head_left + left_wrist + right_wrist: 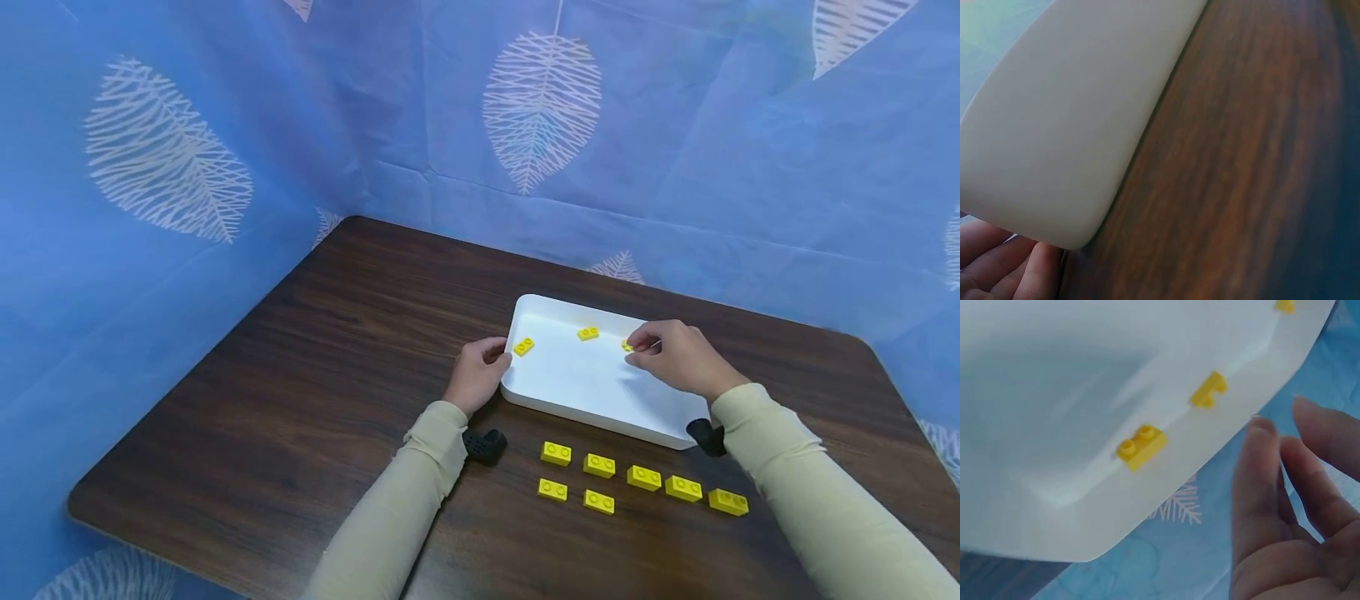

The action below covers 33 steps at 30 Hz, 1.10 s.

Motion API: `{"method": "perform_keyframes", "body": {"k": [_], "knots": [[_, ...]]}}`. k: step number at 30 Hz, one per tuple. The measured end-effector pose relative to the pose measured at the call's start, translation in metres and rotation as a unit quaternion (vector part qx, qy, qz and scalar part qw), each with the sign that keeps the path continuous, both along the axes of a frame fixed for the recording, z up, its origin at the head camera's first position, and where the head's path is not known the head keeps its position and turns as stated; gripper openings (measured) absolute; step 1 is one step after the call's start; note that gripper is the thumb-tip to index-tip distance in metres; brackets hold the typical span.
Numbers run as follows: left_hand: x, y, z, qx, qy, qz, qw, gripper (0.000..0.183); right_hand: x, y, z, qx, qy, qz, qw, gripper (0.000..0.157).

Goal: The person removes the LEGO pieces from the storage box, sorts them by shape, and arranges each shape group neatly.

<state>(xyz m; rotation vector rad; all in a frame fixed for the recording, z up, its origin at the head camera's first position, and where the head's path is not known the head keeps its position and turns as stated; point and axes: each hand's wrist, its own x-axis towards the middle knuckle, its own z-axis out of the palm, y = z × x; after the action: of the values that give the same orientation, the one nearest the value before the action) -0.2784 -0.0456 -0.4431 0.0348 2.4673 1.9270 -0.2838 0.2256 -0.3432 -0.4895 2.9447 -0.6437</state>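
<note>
Table bricks (556, 452): while sleeves (780, 437) flank them, seven yellow two-stud pieces sit in two rows.
Left hand (474, 377): relaxed, thumb and fingers parted, touching left end of white tray (585, 379).
Right hand (681, 358): over tray, fingers part-bent, small thumb gap, nothing held.
Tray bricks (1142, 447): three, yellow, studded, spaced apart, toward far side.

White tray (592, 392): rectangular, shallow, rounded corners, open side up. Ten yellow bricks in view, each small. Inside tray: first brick (523, 346) by left wall, set diagonally; second brick (588, 333) near far wall; third brick (627, 345) right of it, partly hidden. Outside, on tray's near side: five bricks (643, 477) in a spaced row, studs up; two bricks (552, 489) nearer, farther from tray, studs up.
</note>
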Motion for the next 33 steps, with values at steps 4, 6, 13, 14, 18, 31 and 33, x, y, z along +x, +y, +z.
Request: {"method": "perform_keyframes", "body": {"k": [4,6,13,14,18,31,33], "knots": [[-0.002,0.0,-0.001,-0.004,0.0,-0.001,1.0,0.036,-0.02,-0.004,-0.005,0.003,-0.008,-0.02,1.0,0.029],[-0.002,0.0,-0.001,-0.004,0.001,-0.002,1.0,0.036,-0.03,-0.006,-0.009,0.004,-0.015,-0.031,0.999,0.031],[0.001,0.0,0.0,0.002,0.001,0.001,1.0,0.035,-0.056,-0.016,-0.027,0.012,-0.043,-0.049,0.998,0.035],[0.001,0.0,0.0,0.001,0.003,0.002,1.0,0.035,-0.059,-0.018,-0.03,0.015,-0.044,-0.049,0.998,0.036],[0.001,0.0,0.0,0.0,0.012,0.005,0.9999,0.035,-0.068,-0.025,-0.037,0.026,-0.045,-0.045,0.998,0.037],[-0.001,0.0,-0.002,0.01,0.0,0.008,0.9999,0.035,-0.079,-0.037,-0.045,0.061,-0.041,-0.031,0.997,0.03],[-0.002,-0.001,-0.002,0.009,0.001,0.01,0.9999,0.035,-0.08,-0.038,-0.047,0.062,-0.041,-0.031,0.997,0.029]]}}
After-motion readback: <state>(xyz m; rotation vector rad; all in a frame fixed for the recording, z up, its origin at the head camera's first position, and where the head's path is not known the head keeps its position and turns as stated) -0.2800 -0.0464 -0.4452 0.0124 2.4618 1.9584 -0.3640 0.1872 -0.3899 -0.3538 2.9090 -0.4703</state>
